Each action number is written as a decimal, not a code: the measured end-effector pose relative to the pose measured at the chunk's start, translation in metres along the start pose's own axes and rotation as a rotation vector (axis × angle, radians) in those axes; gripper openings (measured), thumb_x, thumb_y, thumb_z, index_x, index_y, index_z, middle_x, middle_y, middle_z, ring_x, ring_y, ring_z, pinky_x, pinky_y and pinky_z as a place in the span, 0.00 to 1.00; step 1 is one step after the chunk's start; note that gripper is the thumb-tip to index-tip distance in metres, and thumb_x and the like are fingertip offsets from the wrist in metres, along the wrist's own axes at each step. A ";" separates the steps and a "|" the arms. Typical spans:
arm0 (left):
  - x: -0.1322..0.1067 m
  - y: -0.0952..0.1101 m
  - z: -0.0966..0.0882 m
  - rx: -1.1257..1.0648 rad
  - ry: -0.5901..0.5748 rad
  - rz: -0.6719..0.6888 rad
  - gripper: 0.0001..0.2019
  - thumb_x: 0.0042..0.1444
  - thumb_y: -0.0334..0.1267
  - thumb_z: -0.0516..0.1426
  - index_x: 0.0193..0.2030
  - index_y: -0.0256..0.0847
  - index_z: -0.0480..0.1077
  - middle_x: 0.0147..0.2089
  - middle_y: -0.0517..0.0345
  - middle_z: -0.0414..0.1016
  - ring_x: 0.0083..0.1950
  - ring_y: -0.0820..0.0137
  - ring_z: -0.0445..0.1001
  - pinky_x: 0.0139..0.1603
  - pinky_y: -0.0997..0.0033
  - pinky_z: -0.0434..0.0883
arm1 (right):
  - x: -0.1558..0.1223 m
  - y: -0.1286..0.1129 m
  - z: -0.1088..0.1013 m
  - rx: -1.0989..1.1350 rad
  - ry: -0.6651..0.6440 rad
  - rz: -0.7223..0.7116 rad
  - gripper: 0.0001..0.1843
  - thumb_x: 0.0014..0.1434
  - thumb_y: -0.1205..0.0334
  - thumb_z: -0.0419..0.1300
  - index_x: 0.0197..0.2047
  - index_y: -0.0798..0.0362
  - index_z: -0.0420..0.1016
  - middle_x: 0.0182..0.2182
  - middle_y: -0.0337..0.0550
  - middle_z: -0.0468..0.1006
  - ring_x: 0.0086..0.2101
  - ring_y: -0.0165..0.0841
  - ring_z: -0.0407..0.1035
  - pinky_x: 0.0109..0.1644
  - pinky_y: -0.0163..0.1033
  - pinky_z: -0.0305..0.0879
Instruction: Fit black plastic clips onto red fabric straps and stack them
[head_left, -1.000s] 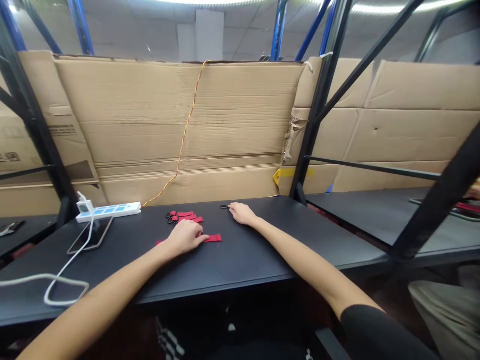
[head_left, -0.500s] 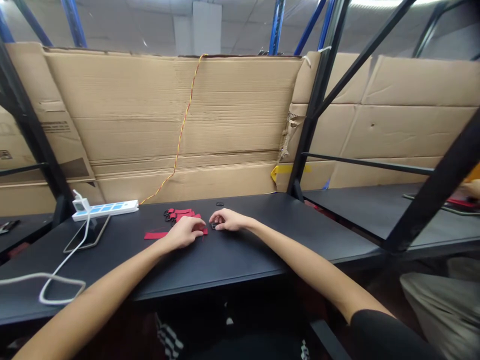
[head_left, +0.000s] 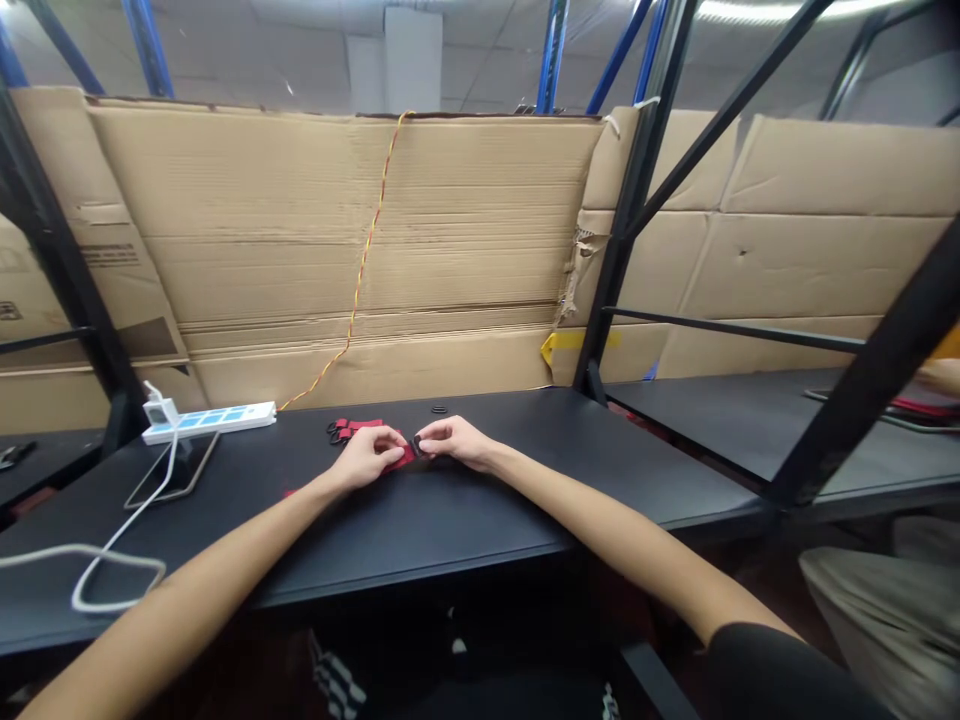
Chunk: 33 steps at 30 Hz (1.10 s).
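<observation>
My left hand (head_left: 368, 455) is closed on a red strap (head_left: 406, 457), pinching it close to its right end. Between the thumb and fingers of my right hand (head_left: 455, 441) is a small black buckle (head_left: 417, 446), which meets the strap's end; whether the strap passes through it I cannot tell. Behind my left hand lie several red strap pieces (head_left: 366, 424) with black rings or clips (head_left: 334, 432), partly covered by the hand. A small black ring (head_left: 439, 409) rests on the black table just behind my right hand.
On the left, a white power strip (head_left: 225, 420) holds a plugged charger, with a white cable (head_left: 142, 510) running over a phone (head_left: 174, 468). Black rack posts (head_left: 616, 260) and a cardboard wall (head_left: 360, 230) bound the table (head_left: 600, 460). At far right, a person's hand (head_left: 939, 376) shows.
My left hand has picked up the red strap from the table. My right hand has lifted the black buckle and moved left, bringing it against the strap's end.
</observation>
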<state>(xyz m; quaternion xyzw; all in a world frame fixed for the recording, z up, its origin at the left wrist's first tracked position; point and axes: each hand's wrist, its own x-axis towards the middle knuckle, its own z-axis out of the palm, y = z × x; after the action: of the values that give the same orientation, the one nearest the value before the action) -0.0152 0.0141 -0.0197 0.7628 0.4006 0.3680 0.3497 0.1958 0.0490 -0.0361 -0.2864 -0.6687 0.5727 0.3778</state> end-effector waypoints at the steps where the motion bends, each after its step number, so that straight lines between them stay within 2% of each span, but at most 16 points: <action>1: 0.000 0.000 0.001 -0.019 0.003 0.001 0.10 0.48 0.41 0.60 0.34 0.35 0.72 0.31 0.54 0.77 0.33 0.68 0.75 0.39 0.68 0.71 | -0.001 -0.001 0.000 -0.001 -0.004 0.004 0.22 0.38 0.55 0.72 0.36 0.58 0.79 0.27 0.43 0.78 0.28 0.31 0.69 0.39 0.39 0.65; 9: -0.002 0.001 0.003 -0.111 -0.023 -0.005 0.13 0.49 0.43 0.61 0.36 0.35 0.71 0.32 0.53 0.77 0.34 0.68 0.76 0.39 0.68 0.70 | -0.006 -0.010 0.003 -0.061 -0.122 -0.005 0.19 0.42 0.54 0.70 0.35 0.58 0.80 0.26 0.41 0.78 0.28 0.30 0.68 0.40 0.39 0.63; 14: -0.003 0.004 0.005 -0.141 -0.022 0.051 0.15 0.53 0.44 0.58 0.42 0.36 0.67 0.33 0.53 0.77 0.34 0.68 0.76 0.38 0.67 0.71 | -0.005 -0.008 0.004 -0.054 -0.073 -0.019 0.16 0.43 0.55 0.69 0.33 0.58 0.79 0.25 0.40 0.76 0.26 0.29 0.67 0.37 0.37 0.63; 18: -0.005 0.009 0.007 0.014 -0.059 0.134 0.11 0.54 0.42 0.57 0.40 0.37 0.69 0.37 0.53 0.76 0.39 0.68 0.74 0.40 0.68 0.71 | -0.004 -0.007 0.005 -0.055 -0.059 -0.021 0.16 0.43 0.55 0.69 0.32 0.58 0.78 0.25 0.40 0.76 0.26 0.29 0.68 0.35 0.36 0.63; 21: -0.007 0.012 0.009 0.107 0.023 0.173 0.08 0.53 0.40 0.58 0.37 0.37 0.69 0.38 0.54 0.73 0.40 0.68 0.73 0.40 0.69 0.71 | -0.004 -0.007 0.007 -0.073 -0.040 -0.016 0.16 0.42 0.55 0.70 0.31 0.58 0.78 0.25 0.40 0.76 0.25 0.29 0.68 0.35 0.36 0.63; 25: -0.007 0.018 0.009 0.095 0.105 0.237 0.08 0.56 0.41 0.55 0.36 0.38 0.68 0.38 0.54 0.73 0.41 0.69 0.73 0.44 0.68 0.71 | -0.004 -0.009 0.010 -0.084 0.015 -0.016 0.18 0.41 0.54 0.70 0.32 0.59 0.77 0.23 0.40 0.76 0.24 0.30 0.69 0.34 0.37 0.64; 28: -0.008 0.022 0.008 0.137 0.151 0.222 0.09 0.57 0.42 0.54 0.36 0.38 0.69 0.35 0.56 0.74 0.38 0.69 0.73 0.44 0.67 0.71 | -0.005 -0.010 0.014 -0.075 0.037 -0.039 0.19 0.43 0.53 0.69 0.33 0.59 0.78 0.23 0.41 0.77 0.25 0.31 0.71 0.36 0.38 0.66; 33: -0.010 0.024 0.006 0.245 0.191 0.178 0.13 0.56 0.43 0.54 0.37 0.38 0.75 0.36 0.53 0.79 0.37 0.67 0.75 0.42 0.67 0.71 | -0.007 -0.013 0.023 -0.080 0.054 -0.077 0.19 0.42 0.52 0.69 0.33 0.58 0.79 0.25 0.42 0.78 0.27 0.32 0.72 0.38 0.40 0.68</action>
<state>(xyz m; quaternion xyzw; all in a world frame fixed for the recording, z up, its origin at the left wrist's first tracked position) -0.0051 -0.0064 -0.0053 0.7938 0.4046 0.4167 0.1804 0.1805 0.0285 -0.0261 -0.2908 -0.6911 0.5227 0.4057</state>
